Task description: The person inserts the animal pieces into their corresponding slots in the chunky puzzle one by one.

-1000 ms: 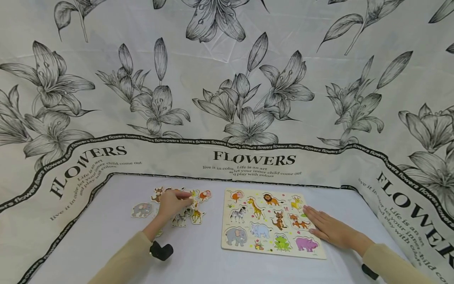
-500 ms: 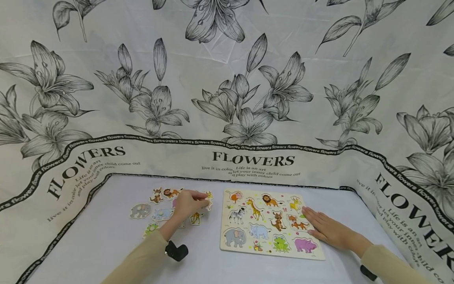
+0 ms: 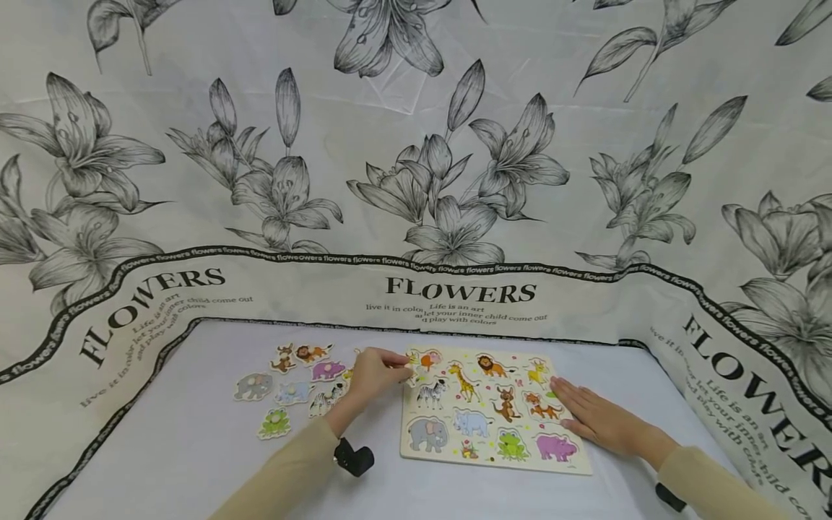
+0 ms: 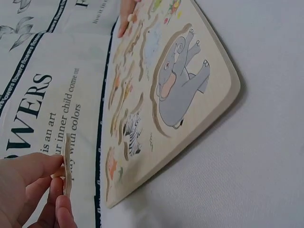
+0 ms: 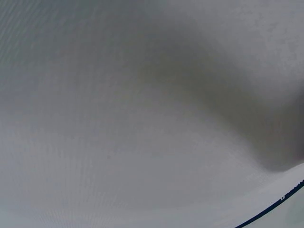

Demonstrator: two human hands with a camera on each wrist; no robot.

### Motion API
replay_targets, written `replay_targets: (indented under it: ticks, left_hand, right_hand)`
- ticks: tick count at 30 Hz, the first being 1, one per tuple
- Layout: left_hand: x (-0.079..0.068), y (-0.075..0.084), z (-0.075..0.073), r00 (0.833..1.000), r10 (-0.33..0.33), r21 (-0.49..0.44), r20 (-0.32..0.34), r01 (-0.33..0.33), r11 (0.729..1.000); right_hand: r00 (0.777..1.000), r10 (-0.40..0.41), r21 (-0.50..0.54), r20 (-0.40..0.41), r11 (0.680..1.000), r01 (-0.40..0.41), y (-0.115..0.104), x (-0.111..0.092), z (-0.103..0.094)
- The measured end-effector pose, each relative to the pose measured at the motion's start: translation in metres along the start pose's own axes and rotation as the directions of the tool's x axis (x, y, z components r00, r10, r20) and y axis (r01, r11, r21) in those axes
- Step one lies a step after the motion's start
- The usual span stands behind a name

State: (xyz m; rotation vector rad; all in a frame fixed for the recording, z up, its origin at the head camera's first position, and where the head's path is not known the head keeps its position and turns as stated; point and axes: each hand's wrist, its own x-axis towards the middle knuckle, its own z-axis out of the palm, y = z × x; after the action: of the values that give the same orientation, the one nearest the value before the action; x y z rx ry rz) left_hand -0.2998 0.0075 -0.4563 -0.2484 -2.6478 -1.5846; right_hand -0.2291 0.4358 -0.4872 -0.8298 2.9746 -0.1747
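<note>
My left hand [image 3: 375, 377] pinches a yellow animal puzzle piece [image 3: 412, 359] over the left edge of the wooden puzzle board [image 3: 448, 455]. From the left wrist view, that piece [image 4: 67, 166] is seen edge-on, thumb and fingers around its small knob, away from the board's near corner. Pictures of animals fill the board's recesses, among them an elephant [image 4: 178, 88] and a zebra. My right hand [image 3: 598, 419] lies with straight fingers on the board's right edge. In the right wrist view only pale cloth and a shadow appear.
Left of the board lie several loose animal pieces, including an elephant [image 3: 253, 387], a lion [image 3: 313, 352], a purple hippo [image 3: 328, 370], a zebra [image 3: 327, 397] and a frog [image 3: 275, 424]. A flower-printed cloth [image 3: 461, 303] rises behind the white tabletop [image 3: 162, 462].
My left hand has carried the yellow animal piece rightward from the loose pieces to the board's left edge. The right hand has stayed on the board.
</note>
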Motion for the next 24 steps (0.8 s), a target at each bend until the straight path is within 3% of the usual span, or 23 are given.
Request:
replay_targets:
  ticks: [20,24]
  left_hand:
    - [0.008,0.02,0.052,0.994,0.083,-0.063,0.073,-0.078,0.995]
    - [0.009,0.024,0.061,0.992,0.094,-0.068,0.09,-0.088,0.994]
  right_hand:
    - [1.0,0.003,0.004,0.018,1.0,-0.003,0.001,-0.001,-0.002]
    - [1.0,-0.029,-0.004,-0.005,1.0,0.029,0.001,-0.001,-0.001]
